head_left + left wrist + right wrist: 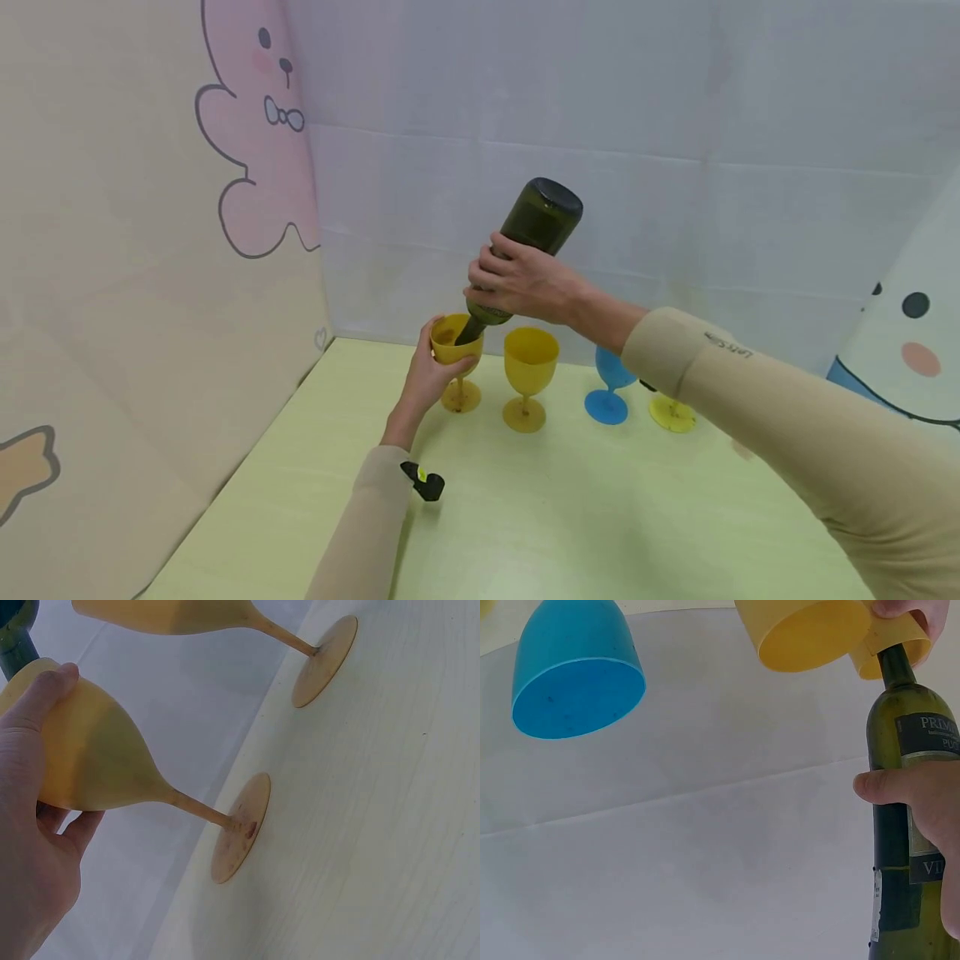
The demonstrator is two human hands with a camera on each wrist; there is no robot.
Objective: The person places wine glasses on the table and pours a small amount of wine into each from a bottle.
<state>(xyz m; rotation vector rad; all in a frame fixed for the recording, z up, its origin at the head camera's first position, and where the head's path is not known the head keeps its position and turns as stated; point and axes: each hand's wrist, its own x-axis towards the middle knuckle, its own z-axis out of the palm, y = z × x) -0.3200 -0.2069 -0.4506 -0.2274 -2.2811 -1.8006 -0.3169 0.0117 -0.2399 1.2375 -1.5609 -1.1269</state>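
Observation:
My right hand [528,282] grips a dark green wine bottle [542,218] by its body, tipped steeply with the base up. The bottle's neck [896,666] reaches into the mouth of the leftmost yellow goblet [97,746]. Around that goblet's bowl curl the fingers and thumb of my left hand [431,375], steadying it on the table. A label shows on the bottle's side in the right wrist view, partly covered by my right hand. What is inside the goblet is mostly hidden.
Just right of the held goblet stands a second yellow goblet [529,367]. Farther right are a blue goblet [609,406] and a lighter yellow goblet [672,414], both partly behind my right sleeve. A pale cloth wall [420,208] rises behind the light table [525,525].

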